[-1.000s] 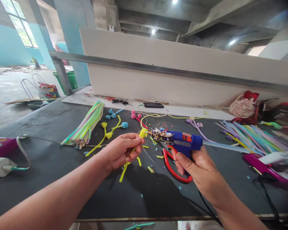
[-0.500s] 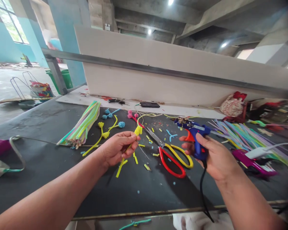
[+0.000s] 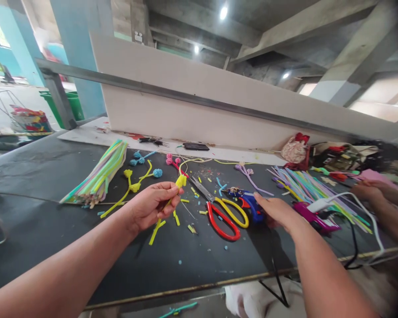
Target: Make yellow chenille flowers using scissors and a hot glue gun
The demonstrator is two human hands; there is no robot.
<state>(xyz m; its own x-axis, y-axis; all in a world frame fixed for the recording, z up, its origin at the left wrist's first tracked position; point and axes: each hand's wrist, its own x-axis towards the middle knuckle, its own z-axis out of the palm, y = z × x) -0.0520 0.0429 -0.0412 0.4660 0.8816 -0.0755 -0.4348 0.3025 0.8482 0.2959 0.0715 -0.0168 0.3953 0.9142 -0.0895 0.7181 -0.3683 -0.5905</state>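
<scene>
Between the thumb and fingers of my left hand (image 3: 159,201) is a yellow pipe-cleaner flower bud (image 3: 181,180), its fuzzy stem (image 3: 155,233) showing below the hand. My right hand (image 3: 278,212) is closed round the blue hot glue gun (image 3: 257,207), which is low over the table beside the scissors; its far fingers are hidden. The scissors (image 3: 219,205), with one red and one yellow handle, lie partly spread between my hands. Yellow pipe-cleaner stems with buds (image 3: 134,187) rest left of my left hand.
Pipe-cleaner bundles lie at left (image 3: 99,174) and right (image 3: 318,190). A purple power strip (image 3: 318,218) with a white plug sits at right. Another person's hands (image 3: 373,192) are at the far right. Short cuttings (image 3: 192,229) dot the table; a phone (image 3: 195,146) lies behind.
My right hand has lowered the glue gun towards the table, near the scissors handles. My left hand keeps the yellow bud. The view has turned right, bringing another person's hands into sight.
</scene>
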